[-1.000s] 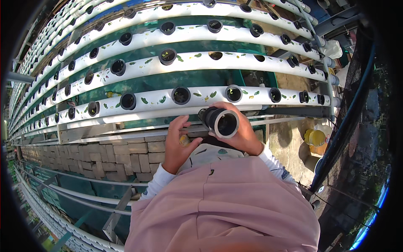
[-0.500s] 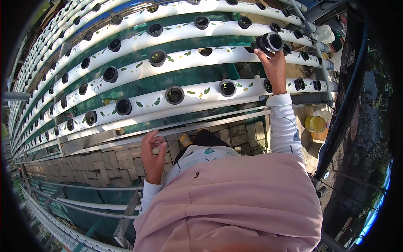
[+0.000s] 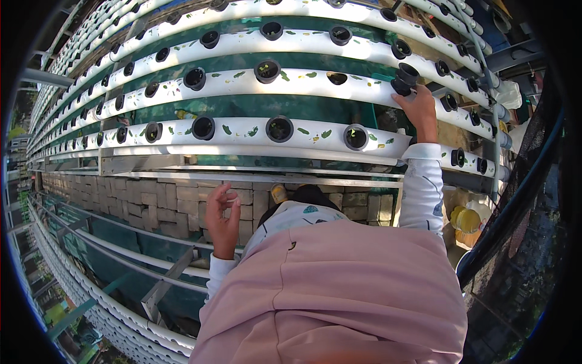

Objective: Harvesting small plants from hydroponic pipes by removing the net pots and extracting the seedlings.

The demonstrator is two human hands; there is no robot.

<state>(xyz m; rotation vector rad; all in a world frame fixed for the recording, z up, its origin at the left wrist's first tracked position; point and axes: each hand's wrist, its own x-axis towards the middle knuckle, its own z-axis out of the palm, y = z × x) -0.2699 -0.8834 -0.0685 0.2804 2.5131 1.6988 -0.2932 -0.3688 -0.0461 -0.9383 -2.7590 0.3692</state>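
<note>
My right hand is reached out over the second white pipe from me. Its fingers are closed on black plant pots that look stacked, tilted against the pipe; how many are there I cannot tell. My left hand hangs above the paving, left of my body, holding nothing, its fingers loosely curled and apart. A bare hole shows in the second pipe. To its left, a black pot with a seedling sits in the same pipe. On the nearest pipe stands another seedling pot.
White pipes with black pots run in rows away to the left, above green sheeting. A metal rail edges the near side. Brick paving lies under me. At right are a yellow container and dark netting.
My view has shifted, so the pipes sit differently in the picture. My right hand has turned and lowered the black pots against the second pipe. My left hand stays nearly as it was.
</note>
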